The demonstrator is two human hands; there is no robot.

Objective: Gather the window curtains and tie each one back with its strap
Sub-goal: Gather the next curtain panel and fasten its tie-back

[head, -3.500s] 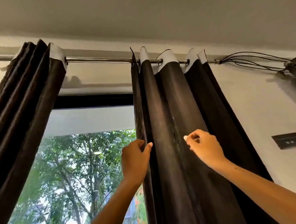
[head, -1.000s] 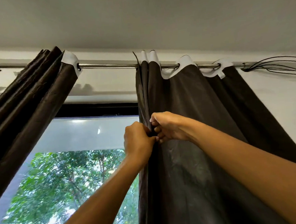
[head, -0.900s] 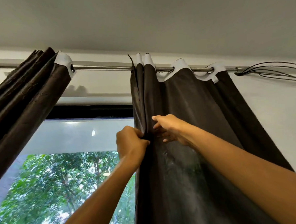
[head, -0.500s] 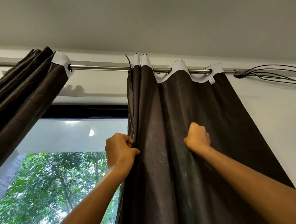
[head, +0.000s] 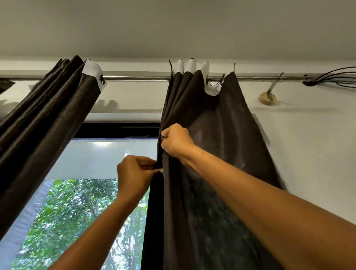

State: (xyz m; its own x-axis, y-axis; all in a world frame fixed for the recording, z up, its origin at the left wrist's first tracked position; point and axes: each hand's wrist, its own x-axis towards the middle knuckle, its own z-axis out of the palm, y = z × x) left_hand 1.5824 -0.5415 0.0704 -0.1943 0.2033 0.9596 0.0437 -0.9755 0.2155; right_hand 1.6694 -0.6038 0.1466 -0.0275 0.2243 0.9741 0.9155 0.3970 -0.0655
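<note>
Head view shows both our arms raised to the right curtain [head: 219, 153]. Our left hand [head: 134, 176] pinches its inner edge with curled fingers; our right hand [head: 176, 140], just above, is fisted round gathered folds. Dark brown cloth (white at the eyelets) hangs bunched on the rod [head: 137, 77]. A second curtain [head: 38, 125] hangs gathered further left, beside the window [head: 87, 160].

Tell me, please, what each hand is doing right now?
Left hand: pinches the right curtain at its edge.
Right hand: grips its gathered folds.
</note>
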